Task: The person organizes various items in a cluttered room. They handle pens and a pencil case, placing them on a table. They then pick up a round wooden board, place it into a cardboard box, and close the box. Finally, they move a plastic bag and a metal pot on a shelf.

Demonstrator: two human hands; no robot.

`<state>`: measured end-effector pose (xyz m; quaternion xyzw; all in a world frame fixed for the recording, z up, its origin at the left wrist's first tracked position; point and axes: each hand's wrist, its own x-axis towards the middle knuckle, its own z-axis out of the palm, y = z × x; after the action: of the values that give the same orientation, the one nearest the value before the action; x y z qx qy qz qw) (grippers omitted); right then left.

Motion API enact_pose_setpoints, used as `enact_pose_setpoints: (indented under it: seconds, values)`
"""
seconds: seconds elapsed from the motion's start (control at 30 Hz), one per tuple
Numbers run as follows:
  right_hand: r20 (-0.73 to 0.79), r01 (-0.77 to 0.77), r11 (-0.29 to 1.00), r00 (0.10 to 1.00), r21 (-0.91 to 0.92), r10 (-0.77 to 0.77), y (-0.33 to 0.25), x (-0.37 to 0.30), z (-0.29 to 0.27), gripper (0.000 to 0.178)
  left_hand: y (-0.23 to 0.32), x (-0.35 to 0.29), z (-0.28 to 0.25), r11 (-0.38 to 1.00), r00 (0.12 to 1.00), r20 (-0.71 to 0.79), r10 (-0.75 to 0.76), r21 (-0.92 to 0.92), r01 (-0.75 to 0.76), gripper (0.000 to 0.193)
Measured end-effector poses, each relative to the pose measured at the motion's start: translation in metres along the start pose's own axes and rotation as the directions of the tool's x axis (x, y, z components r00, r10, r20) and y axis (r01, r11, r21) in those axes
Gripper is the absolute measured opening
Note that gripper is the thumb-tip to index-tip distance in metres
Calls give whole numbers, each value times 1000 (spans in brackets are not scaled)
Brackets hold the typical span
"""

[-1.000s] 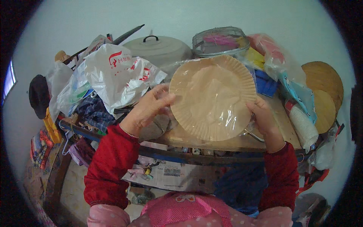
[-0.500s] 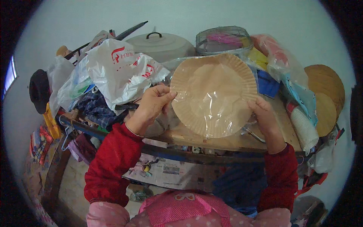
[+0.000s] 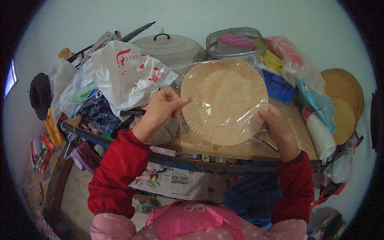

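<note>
Your view is dim and cool, with a faint greenish cast on the wall (image 3: pixel 180 16). The brightest patch you get is the window (image 3: pixel 11 83) at far left, washed out to pale blue. Sharp streaks of glare break up the clear wrapper (image 3: pixel 224 104) in front of you. Below the table edge (image 3: pixel 192 163), bowed by the fisheye, shadow swallows the blue cloth (image 3: pixel 252 194). Grain speckles your black corners, and detail softens toward the rim.

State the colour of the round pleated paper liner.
The pleated paper liner is light tan, best seen in the head view.
</note>
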<state>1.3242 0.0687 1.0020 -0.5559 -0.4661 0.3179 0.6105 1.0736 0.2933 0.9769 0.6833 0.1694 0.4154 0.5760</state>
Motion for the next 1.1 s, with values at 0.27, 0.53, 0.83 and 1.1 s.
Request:
enact_pose_setpoints:
  seconds: [0.27, 0.53, 0.83, 1.1]
  values:
    - [-6, -38, 996, 999, 80, 38, 13, 3, 13, 38, -23, 9, -1, 984, 984, 4, 178, 24, -178, 26]
    - [-30, 28, 997, 999, 70, -26, 17, 7, 8, 38, -22, 5, -2, 962, 966, -12, 257, 95, -255, 18]
    - [-127, -22, 973, 991, 231, 52, 16, 7, 4, 35, -20, 7, -16, 970, 999, -25, 32, -241, -37, 49]
    - [-20, -55, 968, 998, 243, 62, 24, 10, 20, 37, 27, -26, 20, 926, 953, 300, 50, -372, 68, 47]
